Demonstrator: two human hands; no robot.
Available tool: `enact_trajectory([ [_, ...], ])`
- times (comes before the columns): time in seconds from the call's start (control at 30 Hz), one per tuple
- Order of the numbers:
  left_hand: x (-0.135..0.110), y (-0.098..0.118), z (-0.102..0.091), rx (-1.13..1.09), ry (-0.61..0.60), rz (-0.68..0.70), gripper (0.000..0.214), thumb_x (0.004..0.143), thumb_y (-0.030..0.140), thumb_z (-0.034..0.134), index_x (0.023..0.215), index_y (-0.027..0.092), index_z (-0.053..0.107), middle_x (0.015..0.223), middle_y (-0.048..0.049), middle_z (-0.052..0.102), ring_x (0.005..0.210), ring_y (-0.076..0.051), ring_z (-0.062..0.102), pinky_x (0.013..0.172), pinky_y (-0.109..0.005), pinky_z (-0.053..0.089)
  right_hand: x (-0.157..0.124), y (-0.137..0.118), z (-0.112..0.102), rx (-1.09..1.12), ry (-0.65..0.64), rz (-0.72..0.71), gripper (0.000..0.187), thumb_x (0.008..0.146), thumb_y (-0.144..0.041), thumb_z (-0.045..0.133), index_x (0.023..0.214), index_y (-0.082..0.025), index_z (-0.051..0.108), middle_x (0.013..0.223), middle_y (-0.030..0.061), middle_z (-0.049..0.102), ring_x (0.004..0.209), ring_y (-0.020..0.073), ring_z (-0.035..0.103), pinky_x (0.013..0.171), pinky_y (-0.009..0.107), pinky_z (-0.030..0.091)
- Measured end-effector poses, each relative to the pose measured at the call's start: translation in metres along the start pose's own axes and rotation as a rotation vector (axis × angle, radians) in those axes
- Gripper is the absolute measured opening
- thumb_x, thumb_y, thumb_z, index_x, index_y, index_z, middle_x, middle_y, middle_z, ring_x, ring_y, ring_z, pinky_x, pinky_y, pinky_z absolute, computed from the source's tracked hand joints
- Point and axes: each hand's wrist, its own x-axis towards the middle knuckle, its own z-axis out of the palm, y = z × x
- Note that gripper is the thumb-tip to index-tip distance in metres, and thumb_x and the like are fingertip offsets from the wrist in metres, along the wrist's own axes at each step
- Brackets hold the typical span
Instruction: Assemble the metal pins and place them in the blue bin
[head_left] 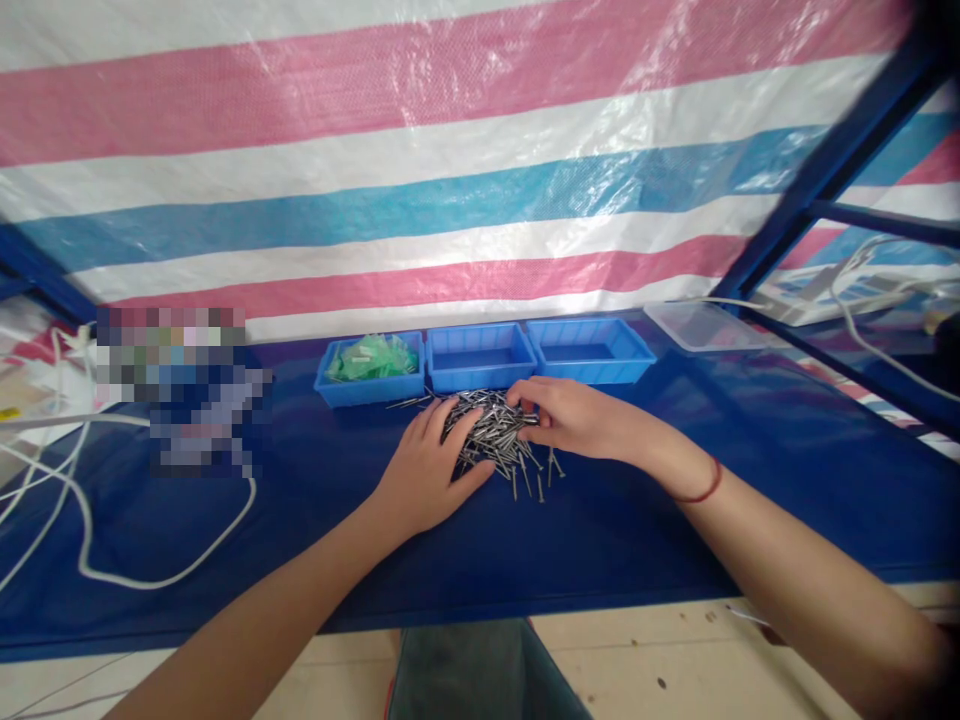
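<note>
A heap of thin steel nails (495,432) lies on the blue table (600,520), just in front of the bins. My left hand (431,470) rests on the heap's left side, fingers stretched and slightly spread over the nails. My right hand (574,418) sits on the right side of the heap with its fingers curled down into the nails. Whether those fingers grip any nails is hidden. A red string circles my right wrist.
Three blue bins stand in a row behind the heap: the left one (371,372) holds green plastic pieces, the middle (480,358) and right (589,350) look bare. A clear tray (701,326) sits further right. White cable (150,575) loops over the table's left part. A striped tarp hangs behind.
</note>
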Motion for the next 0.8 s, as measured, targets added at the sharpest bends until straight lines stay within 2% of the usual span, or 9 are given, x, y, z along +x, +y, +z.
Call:
enact_trajectory([
  [0.1,0.0,0.003,0.0,0.024,0.009,-0.042,0.06,0.089,0.057,0.043,0.14,0.024,0.04,0.148,-0.0118,0.035,0.138,-0.033,0.027,0.111,-0.058,0.022,-0.005,-0.006,-0.002,-0.018,0.033,-0.05,0.029,0.082,-0.035,0.061,0.106,-0.019,0.055,0.098,0.0061,0.056,0.074,0.0154,0.055,0.071,0.03,0.043],
  [0.17,0.0,0.004,0.001,0.027,-0.009,-0.059,0.07,0.083,0.065,0.046,0.142,0.027,0.037,0.149,-0.0112,0.033,0.138,-0.037,0.025,0.108,-0.066,0.019,-0.008,-0.01,-0.001,-0.016,0.003,-0.088,0.041,0.077,-0.041,0.067,0.111,-0.02,0.055,0.101,0.0059,0.055,0.078,0.017,0.057,0.075,0.032,0.044],
  [0.23,0.001,0.004,0.001,0.013,-0.038,-0.05,0.082,0.077,0.072,0.049,0.143,0.026,0.034,0.151,-0.0123,0.03,0.138,-0.039,0.024,0.107,-0.067,0.019,-0.008,-0.012,0.002,-0.034,-0.014,-0.114,0.049,0.074,-0.04,0.071,0.116,-0.022,0.055,0.103,0.0063,0.055,0.082,0.0187,0.058,0.076,0.032,0.045],
  [0.43,0.01,0.005,0.003,-0.013,-0.053,-0.016,0.094,0.072,0.076,0.05,0.144,0.018,0.032,0.149,-0.0165,0.032,0.137,-0.039,0.025,0.11,-0.059,0.022,0.001,-0.012,0.012,-0.062,0.006,-0.14,0.021,0.082,-0.021,0.062,0.103,-0.02,0.061,0.091,0.0044,0.056,0.074,0.0142,0.056,0.069,0.028,0.042],
  [0.6,0.013,0.009,0.007,-0.006,-0.027,-0.069,0.094,0.072,0.073,0.053,0.145,0.018,0.03,0.147,-0.0161,0.035,0.135,-0.04,0.028,0.109,-0.059,0.023,0.005,-0.012,0.011,-0.055,0.051,-0.155,0.007,0.081,-0.014,0.059,0.087,-0.017,0.061,0.081,0.0021,0.054,0.066,0.0107,0.051,0.063,0.024,0.037],
  [0.7,0.012,0.01,0.008,-0.026,0.003,-0.082,0.092,0.075,0.071,0.052,0.145,0.016,0.028,0.146,-0.0175,0.036,0.135,-0.037,0.03,0.11,-0.057,0.024,0.008,-0.01,0.012,-0.051,0.116,-0.142,0.008,0.083,-0.014,0.055,0.084,-0.017,0.062,0.08,0.0026,0.057,0.066,0.011,0.052,0.063,0.025,0.038],
  [0.8,0.012,0.011,0.007,-0.049,0.013,-0.093,0.087,0.078,0.068,0.051,0.143,0.014,0.031,0.145,-0.0179,0.039,0.134,-0.036,0.033,0.11,-0.056,0.026,0.011,-0.007,0.015,-0.044,0.199,-0.126,0.011,0.085,-0.017,0.055,0.089,-0.016,0.065,0.083,0.0042,0.061,0.068,0.0125,0.056,0.065,0.026,0.042],
])
